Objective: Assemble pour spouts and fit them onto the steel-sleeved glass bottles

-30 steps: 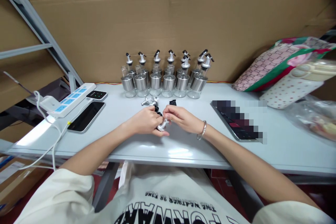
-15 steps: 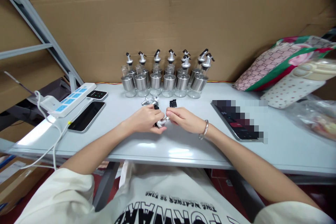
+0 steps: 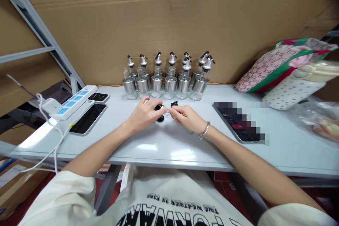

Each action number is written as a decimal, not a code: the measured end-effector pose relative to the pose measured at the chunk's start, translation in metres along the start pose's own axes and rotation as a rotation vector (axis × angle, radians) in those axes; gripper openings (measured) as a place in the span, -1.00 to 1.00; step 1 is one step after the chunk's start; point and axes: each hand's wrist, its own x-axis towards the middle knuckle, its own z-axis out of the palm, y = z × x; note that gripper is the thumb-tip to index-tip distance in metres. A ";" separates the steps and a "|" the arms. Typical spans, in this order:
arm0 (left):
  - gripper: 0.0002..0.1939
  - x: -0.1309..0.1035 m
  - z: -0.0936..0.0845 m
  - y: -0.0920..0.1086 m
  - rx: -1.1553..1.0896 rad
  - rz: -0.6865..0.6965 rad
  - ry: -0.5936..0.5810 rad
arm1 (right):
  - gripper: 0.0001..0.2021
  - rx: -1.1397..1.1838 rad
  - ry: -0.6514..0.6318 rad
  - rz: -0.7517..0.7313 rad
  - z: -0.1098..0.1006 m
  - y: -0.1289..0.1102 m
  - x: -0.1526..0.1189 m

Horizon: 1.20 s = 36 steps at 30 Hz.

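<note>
My left hand (image 3: 145, 114) is closed around a silver-and-black pour spout, whose black round base (image 3: 160, 118) shows below the fingers. The rest of the spout is mostly hidden by the hand. My right hand (image 3: 187, 117), with a bracelet (image 3: 204, 130) at its wrist, pinches at the spout's tip; whatever lies between its fingertips is too small to make out. Just beyond the fingers lie small black parts (image 3: 174, 103). Behind both hands stand glass bottles with steel sleeves (image 3: 170, 85); several carry silver pour spouts with black flip caps (image 3: 186, 64), while some front ones have bare necks.
To the left are a power strip (image 3: 76, 101), a small black device (image 3: 98, 97) and a phone (image 3: 88, 119) with white cables. On the right lie another phone (image 3: 235, 122), a dotted bottle (image 3: 293, 90), a patterned bag (image 3: 270, 65) and a plastic bag (image 3: 317, 118). Cardboard (image 3: 106, 24) stands behind.
Both hands have moved slightly away from me with the pour spout. It has turned, so its black base now faces me and its silver body is mostly covered.
</note>
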 end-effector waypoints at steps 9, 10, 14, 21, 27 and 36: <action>-0.83 -0.009 0.003 -0.022 -0.078 -0.231 0.030 | -0.74 0.204 0.261 0.042 -0.027 0.026 0.005; -0.83 -0.009 0.003 -0.023 -0.089 -0.231 0.021 | -0.74 0.186 0.257 0.040 -0.030 0.028 0.006; -0.83 -0.009 0.005 -0.021 -0.109 -0.217 -0.018 | -0.80 0.020 0.147 0.042 -0.036 0.033 0.006; -0.83 -0.009 0.005 -0.020 -0.129 -0.181 -0.012 | -0.92 -0.339 -0.057 0.093 -0.039 0.045 0.007; -0.82 -0.009 0.005 -0.020 -0.148 -0.192 -0.038 | -0.87 -0.377 -0.194 0.106 -0.033 0.051 0.006; -0.82 -0.009 0.005 -0.019 -0.156 -0.181 -0.050 | -0.67 -0.367 -0.224 0.094 -0.029 0.047 0.004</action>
